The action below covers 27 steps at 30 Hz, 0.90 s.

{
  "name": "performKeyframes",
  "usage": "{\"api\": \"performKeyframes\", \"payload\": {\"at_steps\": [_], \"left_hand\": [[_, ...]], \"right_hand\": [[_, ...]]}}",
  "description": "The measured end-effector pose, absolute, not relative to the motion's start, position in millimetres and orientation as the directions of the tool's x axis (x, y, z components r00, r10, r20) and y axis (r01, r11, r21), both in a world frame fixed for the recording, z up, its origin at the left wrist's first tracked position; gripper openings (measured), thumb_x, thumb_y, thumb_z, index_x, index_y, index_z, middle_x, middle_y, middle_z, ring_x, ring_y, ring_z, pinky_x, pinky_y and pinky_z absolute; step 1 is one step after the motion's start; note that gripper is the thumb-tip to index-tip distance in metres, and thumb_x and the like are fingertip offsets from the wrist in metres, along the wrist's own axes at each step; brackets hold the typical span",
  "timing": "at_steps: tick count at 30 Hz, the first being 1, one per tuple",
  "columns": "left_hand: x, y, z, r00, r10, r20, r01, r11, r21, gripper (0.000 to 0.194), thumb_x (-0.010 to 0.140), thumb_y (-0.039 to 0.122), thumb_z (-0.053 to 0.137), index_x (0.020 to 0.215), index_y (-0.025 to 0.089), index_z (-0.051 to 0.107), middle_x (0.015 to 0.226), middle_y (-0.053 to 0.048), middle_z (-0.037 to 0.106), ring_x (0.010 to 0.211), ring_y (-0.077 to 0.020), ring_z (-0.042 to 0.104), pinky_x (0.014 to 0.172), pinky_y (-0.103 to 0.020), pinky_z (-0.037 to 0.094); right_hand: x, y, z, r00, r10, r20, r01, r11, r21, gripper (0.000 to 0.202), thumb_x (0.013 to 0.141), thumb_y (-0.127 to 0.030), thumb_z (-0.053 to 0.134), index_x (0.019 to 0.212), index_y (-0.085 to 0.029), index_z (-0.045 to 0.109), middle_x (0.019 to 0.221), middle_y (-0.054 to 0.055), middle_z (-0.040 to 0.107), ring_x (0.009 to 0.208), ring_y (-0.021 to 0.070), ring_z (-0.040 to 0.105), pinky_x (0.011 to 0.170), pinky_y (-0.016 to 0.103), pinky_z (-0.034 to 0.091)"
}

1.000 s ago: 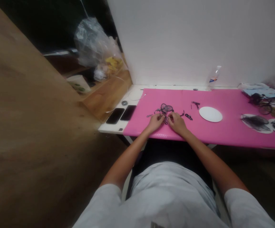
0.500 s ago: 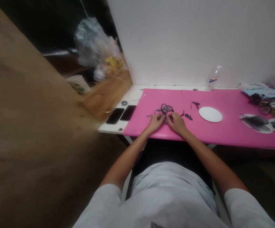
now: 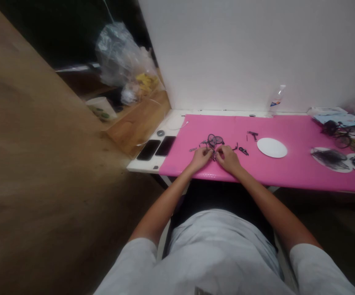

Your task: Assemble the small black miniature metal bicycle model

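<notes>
Near the front edge of the pink table cover (image 3: pixel 195 129), my left hand (image 3: pixel 201 158) is closed at the left side of a small dark part (image 3: pixel 214 156). My right hand (image 3: pixel 227 158) pinches at its right side, thumb and fingers together. What exactly each hand grips is too small to make out. Just beyond the fingertips lie two small black spoked wheels (image 3: pixel 211 140). Small dark pieces (image 3: pixel 193 149) lie left of my hands. To the right are a black piece (image 3: pixel 243 151) and an angular black piece (image 3: pixel 252 135).
A white plate (image 3: pixel 272 148) lies to the right. Farther right, plates (image 3: pixel 317 165) hold dark parts, with a dark wheeled object (image 3: pixel 343 140) behind them. Two phones (image 3: pixel 166 146) lie at the left end. A clear bottle (image 3: pixel 277 100) stands by the wall.
</notes>
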<state>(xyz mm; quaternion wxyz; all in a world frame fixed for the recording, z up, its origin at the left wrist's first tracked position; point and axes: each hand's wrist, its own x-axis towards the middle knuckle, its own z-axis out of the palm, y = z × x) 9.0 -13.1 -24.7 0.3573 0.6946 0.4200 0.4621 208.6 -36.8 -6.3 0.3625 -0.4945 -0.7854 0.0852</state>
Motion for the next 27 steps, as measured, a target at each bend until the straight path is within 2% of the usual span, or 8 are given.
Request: {"api": "performKeyframes", "payload": {"at_steps": [7,27], "left_hand": [[10.6,-15.8,-20.3,0.207,0.923,0.325,0.256,-0.372,0.892,0.032,0.103,0.041,0.064,0.091,0.013,0.076,0.084,-0.008,0.076,0.078,-0.0189,0.066,0.074,-0.030,0.053],[9.3,-9.0,-29.6,0.222,0.910,0.351,0.258,-0.402,0.879,0.033,0.104,0.040,0.061,0.087,0.015,0.075,0.083,-0.007,0.076,0.075,-0.0176,0.066,0.070,-0.028,0.050]], "right_hand": [[209.0,-36.2,-7.3,-0.251,0.840,0.481,0.713,0.496,-0.496,0.012,0.100,-0.027,0.060,0.110,-0.023,0.067,0.108,0.012,0.072,0.104,0.0296,0.066,0.089,0.041,0.055],[208.7,-39.2,-4.2,-0.256,0.859,0.444,0.723,0.475,-0.502,0.012,0.101,-0.027,0.063,0.112,-0.023,0.067,0.109,0.011,0.072,0.101,0.0277,0.067,0.087,0.038,0.054]]}}
